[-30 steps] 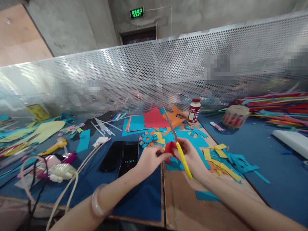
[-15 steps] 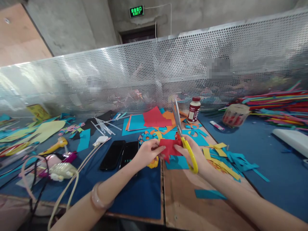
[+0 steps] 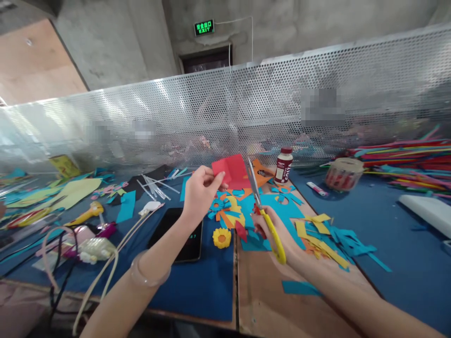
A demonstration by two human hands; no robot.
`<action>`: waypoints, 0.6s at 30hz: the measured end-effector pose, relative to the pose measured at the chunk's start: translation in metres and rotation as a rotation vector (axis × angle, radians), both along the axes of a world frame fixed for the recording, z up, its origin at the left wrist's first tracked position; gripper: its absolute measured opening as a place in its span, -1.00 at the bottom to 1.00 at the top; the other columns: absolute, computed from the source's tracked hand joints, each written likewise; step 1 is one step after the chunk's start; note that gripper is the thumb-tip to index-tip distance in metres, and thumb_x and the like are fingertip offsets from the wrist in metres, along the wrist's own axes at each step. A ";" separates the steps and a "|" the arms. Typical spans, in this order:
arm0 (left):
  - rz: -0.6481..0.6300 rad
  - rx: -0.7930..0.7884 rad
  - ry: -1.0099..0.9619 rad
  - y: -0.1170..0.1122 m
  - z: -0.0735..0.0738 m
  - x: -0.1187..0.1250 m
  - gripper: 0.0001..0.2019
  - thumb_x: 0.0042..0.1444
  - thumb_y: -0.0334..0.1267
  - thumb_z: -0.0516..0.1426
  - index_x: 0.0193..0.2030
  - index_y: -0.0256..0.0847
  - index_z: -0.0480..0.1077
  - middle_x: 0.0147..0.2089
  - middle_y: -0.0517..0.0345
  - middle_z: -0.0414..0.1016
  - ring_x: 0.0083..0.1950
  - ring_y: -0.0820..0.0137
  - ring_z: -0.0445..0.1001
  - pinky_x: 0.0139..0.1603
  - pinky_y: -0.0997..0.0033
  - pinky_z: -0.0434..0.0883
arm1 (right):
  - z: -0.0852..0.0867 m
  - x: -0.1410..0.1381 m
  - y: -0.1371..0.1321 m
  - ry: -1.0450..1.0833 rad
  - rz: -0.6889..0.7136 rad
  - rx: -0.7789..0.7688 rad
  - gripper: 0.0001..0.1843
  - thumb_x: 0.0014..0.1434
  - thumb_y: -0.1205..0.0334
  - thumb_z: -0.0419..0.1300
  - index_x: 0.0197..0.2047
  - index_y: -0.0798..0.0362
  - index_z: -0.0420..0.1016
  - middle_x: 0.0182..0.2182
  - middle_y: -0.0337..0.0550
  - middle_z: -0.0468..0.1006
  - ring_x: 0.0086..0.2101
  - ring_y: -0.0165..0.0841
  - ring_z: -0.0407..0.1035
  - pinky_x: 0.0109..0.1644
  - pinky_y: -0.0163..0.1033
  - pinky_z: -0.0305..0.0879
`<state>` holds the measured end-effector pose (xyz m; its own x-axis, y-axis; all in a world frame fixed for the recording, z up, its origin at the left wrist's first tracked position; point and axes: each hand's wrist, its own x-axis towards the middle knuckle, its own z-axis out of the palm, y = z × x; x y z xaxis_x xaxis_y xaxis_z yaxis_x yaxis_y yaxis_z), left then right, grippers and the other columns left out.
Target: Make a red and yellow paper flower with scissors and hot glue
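Note:
My left hand [image 3: 202, 190] pinches a piece of red paper [image 3: 232, 170] between thumb and fingers, raised over the papers at the back of the table. My right hand [image 3: 276, 230] is closed around scissors [image 3: 275, 235] with one yellow handle showing; their blades point up and away, just right of the red paper. Between the hands, on the table, lie a blue paper flower [image 3: 219, 205], a yellow paper flower [image 3: 221, 238] and a small red scrap [image 3: 241, 231]. Blue sheets [image 3: 252, 241] lie under and beside my right hand.
Dark phones [image 3: 190, 249] lie beneath my left forearm. A brown bottle [image 3: 283, 165] stands at the back, near a roll of clear tape [image 3: 343, 173] and a glue stick [image 3: 317, 188]. Yellow and blue scraps [image 3: 327, 239] lie right. A yellow glue gun [image 3: 84, 213] and cables [image 3: 112, 263] lie left.
My left hand has moved up and away with the red paper, apart from my right hand. My right hand keeps the scissors and no longer touches the paper. The yellow flower has come into full view.

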<state>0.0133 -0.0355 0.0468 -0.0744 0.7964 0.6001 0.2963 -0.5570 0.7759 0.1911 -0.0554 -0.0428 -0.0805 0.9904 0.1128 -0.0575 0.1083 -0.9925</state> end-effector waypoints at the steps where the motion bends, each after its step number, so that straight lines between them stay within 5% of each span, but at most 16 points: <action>1: 0.033 0.036 -0.015 0.001 0.005 0.001 -0.78 0.08 -0.14 0.13 -0.41 -0.23 0.21 -0.53 0.16 0.50 -0.52 0.48 0.49 -0.54 0.58 0.36 | -0.001 0.000 -0.001 -0.011 0.012 0.006 -0.69 -0.02 0.02 0.21 -0.35 -0.01 0.18 -0.59 -0.39 0.23 -0.60 -0.47 0.11 -0.53 -0.32 0.06; 6: 0.092 0.141 -0.077 0.012 0.017 0.010 -0.80 0.09 -0.18 0.12 -0.41 -0.21 0.19 -0.53 0.18 0.49 -0.54 0.50 0.48 -0.54 0.59 0.38 | -0.008 -0.002 -0.002 -0.078 0.004 0.038 -0.70 0.00 -0.02 0.18 -0.37 0.01 0.26 -0.55 -0.34 0.25 -0.55 -0.45 0.13 -0.48 -0.32 0.08; 18: -0.050 0.077 -0.049 0.008 0.010 0.032 -0.81 0.10 -0.17 0.10 -0.42 -0.21 0.20 -0.53 0.18 0.48 -0.49 0.47 0.51 -0.50 0.57 0.42 | -0.007 0.002 -0.001 -0.102 0.077 -0.014 -0.74 -0.01 0.00 0.16 -0.43 0.02 0.27 -0.55 -0.31 0.27 -0.56 -0.45 0.14 -0.51 -0.33 0.13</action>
